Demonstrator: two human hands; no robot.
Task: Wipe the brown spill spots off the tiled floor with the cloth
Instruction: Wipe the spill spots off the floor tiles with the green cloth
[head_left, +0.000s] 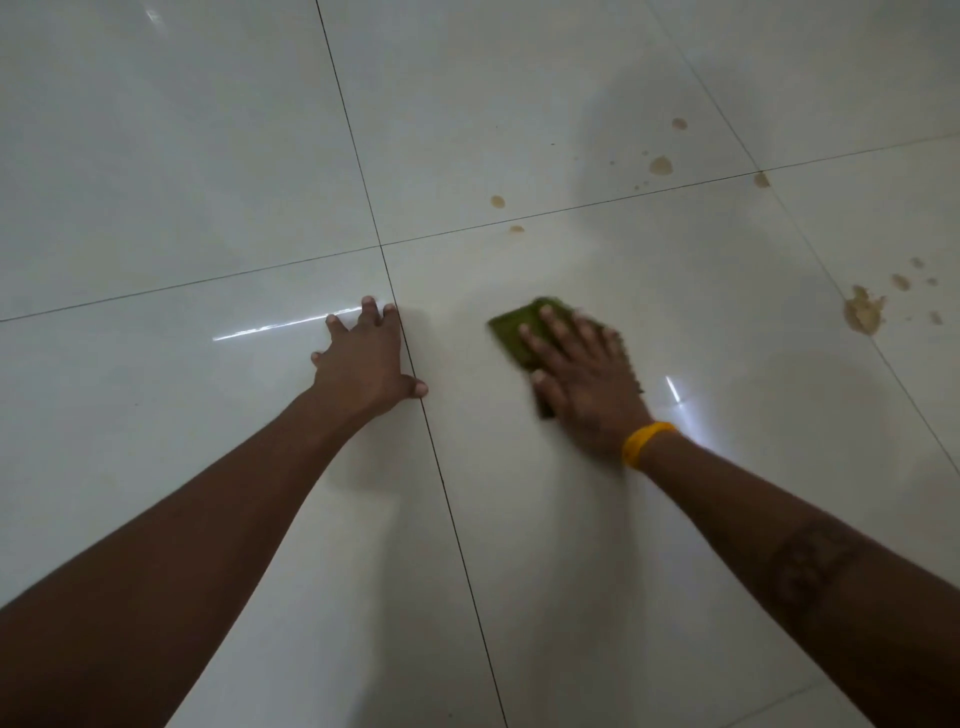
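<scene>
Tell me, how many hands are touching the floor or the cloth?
2. The left hand rests spread on the bare tiled floor by the grout cross; the right hand presses flat on the green cloth. None seems hidden.

I see a yellow wristband (645, 442) circling the wrist on the right. A dark tattoo (802, 564) marks that forearm, its pattern blurred.

Cloth (519, 330) under right hand (584, 384)
</scene>
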